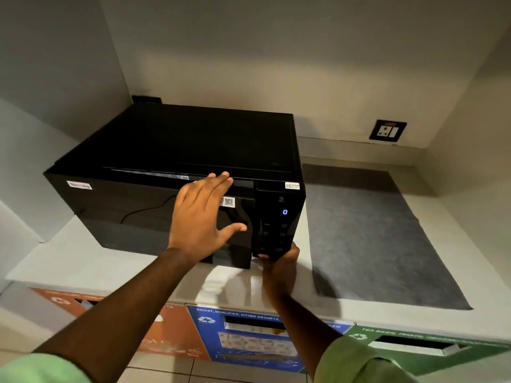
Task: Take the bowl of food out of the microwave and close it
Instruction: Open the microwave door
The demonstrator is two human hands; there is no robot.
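A black microwave (193, 139) stands on a pale counter (83, 261) in an alcove, its glossy door (124, 214) flat against the body. Its control panel (279, 217) on the right shows a lit blue "0". My left hand (201, 217) is spread open in front of the door's upper right part, fingertips at the top edge. My right hand (280, 268) curls under the lower right corner of the control panel, thumb on its face. No bowl is in view; the dark door hides the inside.
A grey mat (373, 236) lies on the counter right of the microwave. A wall socket (387, 130) sits above it. Below the counter edge are orange (166, 335), blue (249, 338) and green (428, 346) recycling bin fronts with slots. Walls close in on both sides.
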